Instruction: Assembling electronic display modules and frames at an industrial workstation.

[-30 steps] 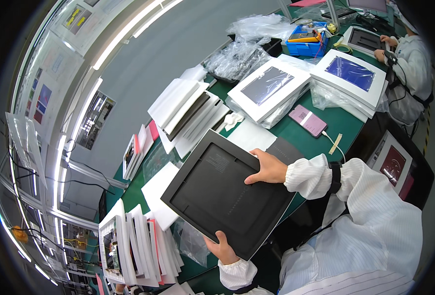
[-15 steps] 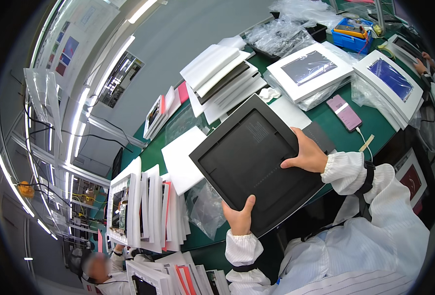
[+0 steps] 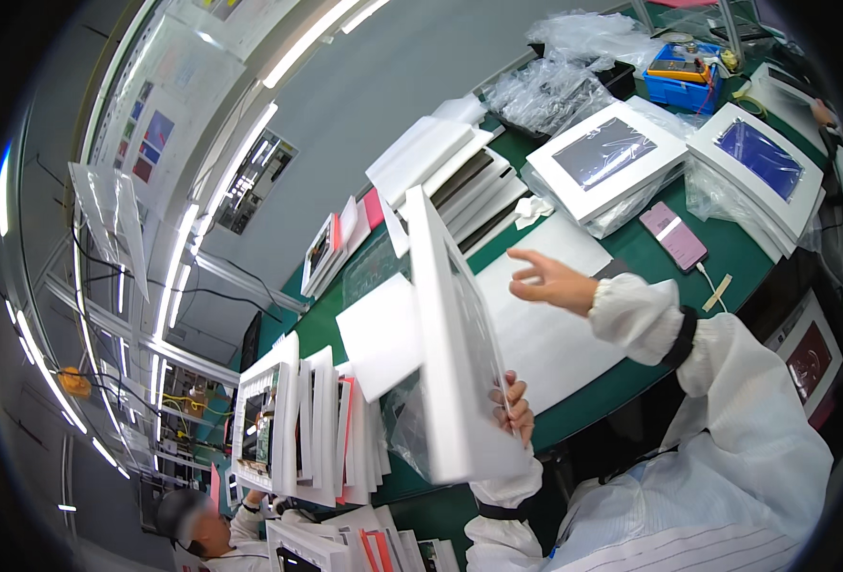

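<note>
A white-framed flat display panel stands tilted up almost on edge, with a clear glossy face inside its frame. My left hand grips its lower right part, with fingers curled over the frame. To the right of the panel, my right hand hangs over a large white sheet on the bench, holding nothing. Its fingers are apart, and it does not touch the panel.
Stacked white frames stand at the left, beside a white foam sheet. Foam sheets are piled behind. At the right lie two framed displays, a pink phone on a cable and a blue bin. A co-worker sits lower left.
The panel, held flat in both hands with its black back up, has swung upright to the left. My right hand has let go; the white sheet beneath is uncovered.
</note>
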The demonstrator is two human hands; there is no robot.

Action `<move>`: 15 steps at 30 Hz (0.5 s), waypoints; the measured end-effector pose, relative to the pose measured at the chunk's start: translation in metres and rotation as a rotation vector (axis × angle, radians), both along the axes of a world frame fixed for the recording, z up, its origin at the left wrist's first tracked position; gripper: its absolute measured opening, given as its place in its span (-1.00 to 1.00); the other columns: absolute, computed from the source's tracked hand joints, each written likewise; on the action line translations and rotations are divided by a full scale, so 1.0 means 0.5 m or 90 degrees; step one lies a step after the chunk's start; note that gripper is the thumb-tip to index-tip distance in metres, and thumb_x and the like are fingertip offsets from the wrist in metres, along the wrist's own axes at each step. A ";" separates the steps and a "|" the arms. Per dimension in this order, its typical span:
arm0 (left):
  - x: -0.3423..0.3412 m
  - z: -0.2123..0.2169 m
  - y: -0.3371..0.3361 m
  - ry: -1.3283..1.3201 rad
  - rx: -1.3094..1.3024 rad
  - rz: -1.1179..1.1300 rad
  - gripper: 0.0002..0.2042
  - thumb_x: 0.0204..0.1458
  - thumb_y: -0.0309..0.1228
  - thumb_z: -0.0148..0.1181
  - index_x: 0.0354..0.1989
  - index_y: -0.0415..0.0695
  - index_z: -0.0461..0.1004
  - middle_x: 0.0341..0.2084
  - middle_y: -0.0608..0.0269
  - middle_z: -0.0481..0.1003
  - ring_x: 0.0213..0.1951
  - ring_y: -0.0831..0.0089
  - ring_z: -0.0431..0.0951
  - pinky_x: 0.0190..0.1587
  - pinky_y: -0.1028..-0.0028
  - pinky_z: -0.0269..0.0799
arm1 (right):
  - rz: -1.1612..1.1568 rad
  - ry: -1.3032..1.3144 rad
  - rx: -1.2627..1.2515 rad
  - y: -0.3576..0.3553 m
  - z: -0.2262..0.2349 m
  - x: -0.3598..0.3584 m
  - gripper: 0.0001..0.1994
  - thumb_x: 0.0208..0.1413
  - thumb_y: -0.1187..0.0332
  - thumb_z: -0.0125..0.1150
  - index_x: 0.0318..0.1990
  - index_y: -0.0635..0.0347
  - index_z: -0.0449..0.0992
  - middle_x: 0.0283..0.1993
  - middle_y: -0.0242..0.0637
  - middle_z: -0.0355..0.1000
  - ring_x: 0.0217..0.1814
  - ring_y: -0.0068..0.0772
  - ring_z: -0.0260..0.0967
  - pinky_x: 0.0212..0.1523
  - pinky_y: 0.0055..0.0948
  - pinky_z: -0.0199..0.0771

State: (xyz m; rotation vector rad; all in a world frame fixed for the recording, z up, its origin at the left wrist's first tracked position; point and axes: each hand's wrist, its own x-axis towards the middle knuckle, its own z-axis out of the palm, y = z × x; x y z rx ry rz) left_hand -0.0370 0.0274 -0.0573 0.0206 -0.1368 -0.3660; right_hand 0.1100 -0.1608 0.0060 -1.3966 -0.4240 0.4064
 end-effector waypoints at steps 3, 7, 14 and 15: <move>0.009 0.008 -0.040 -0.029 -0.095 -0.105 -0.56 0.07 -0.45 0.08 0.02 -0.39 0.04 -0.36 0.04 0.27 -0.44 0.28 0.46 -0.38 0.53 0.48 | 0.168 0.269 0.202 0.077 -0.081 0.013 -0.09 -0.07 -0.21 0.15 0.22 0.36 0.00 0.16 0.05 0.15 0.24 -0.07 0.11 0.21 -0.13 0.14; 0.012 -0.019 -0.050 -0.046 -0.103 -0.126 -0.51 0.07 -0.40 0.10 0.06 -0.37 0.02 -0.38 0.04 0.27 -0.41 0.26 0.47 -0.35 0.51 0.49 | 0.158 0.377 0.401 0.113 -0.105 -0.034 -0.30 0.04 -0.12 0.11 0.14 0.27 0.16 0.01 -0.16 0.28 0.10 -0.23 0.21 0.10 -0.22 0.22; -0.027 0.035 -0.013 -0.230 0.123 0.008 -0.47 0.03 -0.32 0.14 0.10 -0.28 0.08 -0.23 0.06 0.33 -0.29 0.24 0.49 -0.23 0.38 0.50 | -0.089 0.373 0.612 0.071 -0.032 -0.047 -0.47 0.04 0.10 0.22 0.03 0.30 0.27 -0.14 -0.21 0.34 -0.05 -0.26 0.30 -0.04 -0.26 0.31; -0.044 0.057 -0.002 -0.247 0.196 0.125 -0.47 0.02 -0.32 0.14 0.10 -0.27 0.08 -0.23 0.06 0.33 -0.29 0.24 0.48 -0.23 0.37 0.50 | -0.100 0.369 0.613 0.059 -0.009 -0.052 -0.47 0.04 0.10 0.22 0.03 0.30 0.27 -0.14 -0.21 0.34 -0.05 -0.26 0.30 -0.04 -0.26 0.31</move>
